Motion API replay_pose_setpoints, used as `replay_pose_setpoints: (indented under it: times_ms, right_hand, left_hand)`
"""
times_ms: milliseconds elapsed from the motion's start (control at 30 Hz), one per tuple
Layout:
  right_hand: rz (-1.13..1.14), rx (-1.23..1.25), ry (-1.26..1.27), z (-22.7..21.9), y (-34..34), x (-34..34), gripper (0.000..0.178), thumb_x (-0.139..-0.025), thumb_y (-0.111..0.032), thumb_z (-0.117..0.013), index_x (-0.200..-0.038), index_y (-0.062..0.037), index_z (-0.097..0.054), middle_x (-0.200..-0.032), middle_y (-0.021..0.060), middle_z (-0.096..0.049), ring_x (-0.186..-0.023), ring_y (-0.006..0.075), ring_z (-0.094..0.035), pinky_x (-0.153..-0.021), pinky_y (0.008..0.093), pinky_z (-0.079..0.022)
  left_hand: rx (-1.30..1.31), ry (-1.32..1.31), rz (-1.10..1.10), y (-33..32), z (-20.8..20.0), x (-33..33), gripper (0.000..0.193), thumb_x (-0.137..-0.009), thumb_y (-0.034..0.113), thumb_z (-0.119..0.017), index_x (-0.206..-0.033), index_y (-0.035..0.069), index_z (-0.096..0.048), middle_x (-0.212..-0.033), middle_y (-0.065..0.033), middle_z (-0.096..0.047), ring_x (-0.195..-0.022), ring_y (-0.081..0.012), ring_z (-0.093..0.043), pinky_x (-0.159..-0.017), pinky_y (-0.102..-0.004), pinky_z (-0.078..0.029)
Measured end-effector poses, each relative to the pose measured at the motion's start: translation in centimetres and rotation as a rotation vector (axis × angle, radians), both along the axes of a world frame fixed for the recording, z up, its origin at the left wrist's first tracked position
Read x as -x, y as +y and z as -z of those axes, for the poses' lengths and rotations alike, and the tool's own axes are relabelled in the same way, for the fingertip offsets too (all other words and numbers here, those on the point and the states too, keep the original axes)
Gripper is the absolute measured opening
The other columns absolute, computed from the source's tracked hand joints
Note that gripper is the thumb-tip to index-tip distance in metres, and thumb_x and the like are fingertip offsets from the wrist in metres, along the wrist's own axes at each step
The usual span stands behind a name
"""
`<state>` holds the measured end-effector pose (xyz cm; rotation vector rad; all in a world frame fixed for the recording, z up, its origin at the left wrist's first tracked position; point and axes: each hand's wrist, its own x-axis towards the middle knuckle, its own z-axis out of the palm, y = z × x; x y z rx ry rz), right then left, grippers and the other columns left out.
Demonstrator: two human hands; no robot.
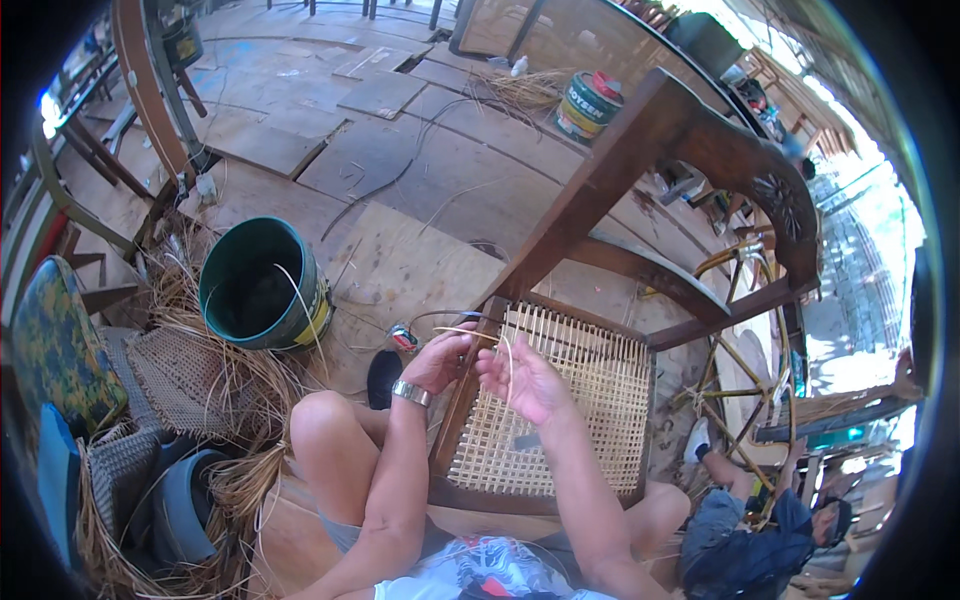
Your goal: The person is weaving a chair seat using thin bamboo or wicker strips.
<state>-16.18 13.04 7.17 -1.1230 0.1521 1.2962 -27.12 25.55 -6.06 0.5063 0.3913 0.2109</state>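
Note:
A dark wooden chair (497, 275) lies in front of me, with a woven cane seat (560, 420) of open mesh. At the seat's left rail, my left hand (438, 362) is closed, its fingertips pinching a pale cane strand (468, 331). This strand arches over the rail toward my right hand (532, 382). Held palm up just above the weave, the right hand has curled fingers with the strand looping down past them. A small grey flat piece (527, 440) rests on the seat beside my right wrist.
Left of the chair stands a green bucket (255, 290) among loose cane fibres (265, 470). A dark slipper (384, 377) lies beside my left wrist. Beyond the chair is a paint can (588, 108). At right, a person (750, 540) sits by a pole frame (740, 400).

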Motion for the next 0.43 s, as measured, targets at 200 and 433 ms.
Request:
replay_pose_setpoints:
  times_ms: [200,433]
  right_hand:
    - [-0.073,0.005,-0.158,3.1,-1.2,-1.8,0.019,-0.101,-0.021,-0.056,-0.103,-0.0028,-0.061,-0.061,-0.0047,-0.044,-0.044,0.0051,-0.032,-0.04,0.023,-0.023]
    - [-0.526,0.234,-0.852,2.6,-2.4,-6.5,0.019,-0.101,-0.021,-0.056,-0.103,-0.0075,-0.069,-0.06,-0.0073,-0.044,-0.053,0.0049,-0.039,-0.047,0.0217,-0.032]
  left_hand:
    - [-0.498,0.273,-0.084,-1.7,0.5,-2.2,0.067,-0.09,0.034,-0.076,-0.14,0.0,-0.047,-0.114,-0.0045,-0.065,-0.101,-0.0103,-0.06,-0.085,-0.0261,-0.049]
    - [-0.529,0.229,-0.122,-1.9,-0.4,-2.8,0.071,-0.088,0.028,-0.078,-0.142,-0.001,-0.043,-0.124,-0.0107,-0.063,-0.108,-0.0166,-0.062,-0.096,-0.0283,-0.049]
